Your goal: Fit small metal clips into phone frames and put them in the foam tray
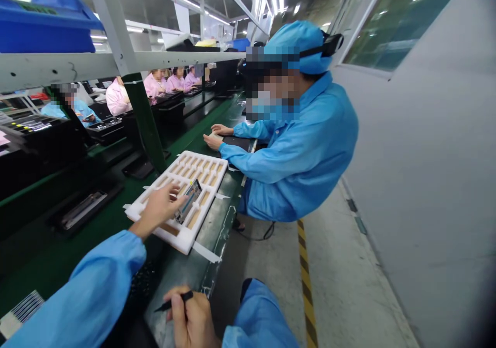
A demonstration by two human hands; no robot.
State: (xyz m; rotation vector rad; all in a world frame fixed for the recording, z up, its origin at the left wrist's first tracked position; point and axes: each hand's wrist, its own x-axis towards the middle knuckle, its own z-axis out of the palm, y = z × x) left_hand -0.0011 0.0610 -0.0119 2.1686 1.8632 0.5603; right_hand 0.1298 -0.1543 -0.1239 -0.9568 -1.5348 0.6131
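Observation:
Stretched out over a white foam tray [222,171], my left hand [165,203] has its fingers at the near side of an opened phone unit [188,202]. The unit stands tilted above the tray's slots, and its inner parts face partly toward me. The fingers behind it are partly hidden, but they appear to grip its edge. Low in the view, my right hand [194,317] is closed around a slim black pointed tool [174,301], its tip directed left. Whether this is a pen or tweezers I cannot make out.
White tape [207,252] runs from the tray over the bench edge. A conveyor with a black holder [83,211] lies left, beside a green post [145,120]. A co-worker in blue [294,146] sits beyond the tray. Blue bins [46,27] rest on the overhead shelf.

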